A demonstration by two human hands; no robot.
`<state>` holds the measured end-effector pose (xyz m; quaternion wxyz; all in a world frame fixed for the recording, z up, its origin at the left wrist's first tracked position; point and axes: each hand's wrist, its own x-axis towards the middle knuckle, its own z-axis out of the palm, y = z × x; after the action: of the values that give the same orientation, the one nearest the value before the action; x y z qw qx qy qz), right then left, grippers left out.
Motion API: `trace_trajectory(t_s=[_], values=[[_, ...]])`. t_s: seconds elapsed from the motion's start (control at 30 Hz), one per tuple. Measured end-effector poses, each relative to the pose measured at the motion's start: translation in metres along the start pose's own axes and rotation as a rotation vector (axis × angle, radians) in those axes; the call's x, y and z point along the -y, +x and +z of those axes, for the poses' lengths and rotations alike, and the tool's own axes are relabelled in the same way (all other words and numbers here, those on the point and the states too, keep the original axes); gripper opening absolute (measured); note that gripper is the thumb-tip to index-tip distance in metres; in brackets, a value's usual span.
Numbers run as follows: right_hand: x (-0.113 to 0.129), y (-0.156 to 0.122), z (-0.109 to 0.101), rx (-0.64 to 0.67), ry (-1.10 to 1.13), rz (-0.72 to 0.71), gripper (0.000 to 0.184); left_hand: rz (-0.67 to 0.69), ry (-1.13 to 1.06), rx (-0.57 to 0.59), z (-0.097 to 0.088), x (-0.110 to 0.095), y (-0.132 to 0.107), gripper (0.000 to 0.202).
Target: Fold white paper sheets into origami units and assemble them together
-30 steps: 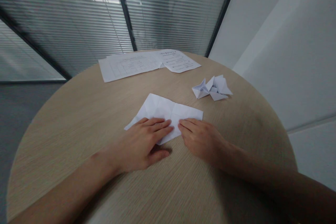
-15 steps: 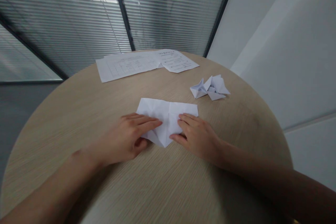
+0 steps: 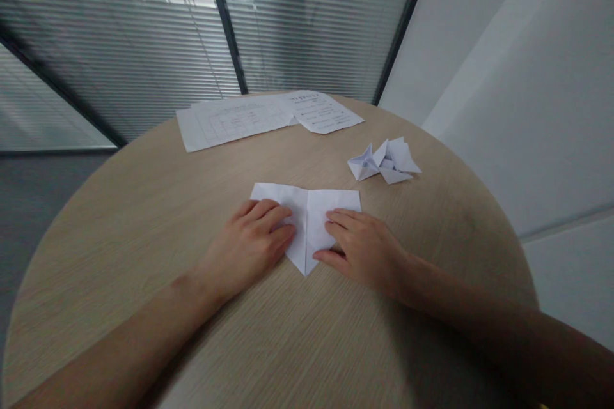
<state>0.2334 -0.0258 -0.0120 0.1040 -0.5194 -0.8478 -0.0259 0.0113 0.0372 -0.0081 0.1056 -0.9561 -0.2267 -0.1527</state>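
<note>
A white sheet of folded paper lies on the table between my hands, with a crease down its middle and a point toward me. My left hand covers its left half; the fingers are bent close together and closed on the paper's left flap, the thumb not clearly visible. On the right half rests my right hand, open, its fingers laid over the paper and the thumb apart near the lower right edge. Parts of both lower edges are hidden beneath the hands.
Folded white paper pieces sit to the right, beyond my right hand. Printed sheets lie along the far side of the round wooden table. Behind it stand glass panels with blinds and a white wall on the right.
My left hand has shifted slightly and turned, its fingers now more bent over the left flap. The paper's near point sits a little lower and looks flatter. My right hand has barely moved.
</note>
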Motion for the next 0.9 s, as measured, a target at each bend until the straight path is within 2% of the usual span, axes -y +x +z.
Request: trace_trajectory(t_s=[0.17, 0.3, 0.33, 0.4, 0.47, 0.53, 0.63, 0.77, 0.83, 0.9], values=[[-0.004, 0.002, 0.001, 0.004, 0.006, 0.025, 0.021, -0.052, -0.068, 0.139, -0.002, -0.011, 0.002, 0.031], [-0.016, 0.005, 0.007, -0.103, 0.034, 0.043, 0.014, -0.063, -0.067, 0.181, -0.005, -0.016, 0.004, 0.041], [-0.020, 0.006, 0.010, -0.146, 0.044, 0.053, 0.019, -0.065, -0.066, 0.188, -0.006, -0.017, 0.004, 0.042], [-0.028, 0.008, 0.015, -0.210, 0.060, 0.082, 0.043, -0.065, -0.059, 0.194, -0.007, -0.018, 0.005, 0.042], [-0.035, 0.009, 0.020, -0.221, 0.069, 0.118, 0.070, -0.056, -0.052, 0.192, -0.006, -0.019, 0.005, 0.041], [-0.040, 0.011, 0.023, -0.194, 0.079, 0.141, 0.084, -0.043, -0.043, 0.192, -0.006, -0.019, 0.005, 0.039], [-0.043, 0.012, 0.023, -0.163, 0.089, 0.145, 0.088, -0.031, -0.034, 0.183, -0.004, -0.020, 0.004, 0.037], [-0.039, 0.011, 0.019, -0.222, 0.035, 0.133, 0.085, -0.007, -0.024, 0.133, -0.003, -0.020, 0.004, 0.036], [-0.036, 0.010, 0.016, -0.253, -0.004, 0.101, 0.078, 0.000, -0.003, 0.083, -0.003, -0.020, 0.004, 0.036], [-0.033, 0.008, 0.013, -0.253, -0.032, 0.050, 0.062, 0.001, 0.033, 0.029, -0.004, -0.020, 0.003, 0.036]])
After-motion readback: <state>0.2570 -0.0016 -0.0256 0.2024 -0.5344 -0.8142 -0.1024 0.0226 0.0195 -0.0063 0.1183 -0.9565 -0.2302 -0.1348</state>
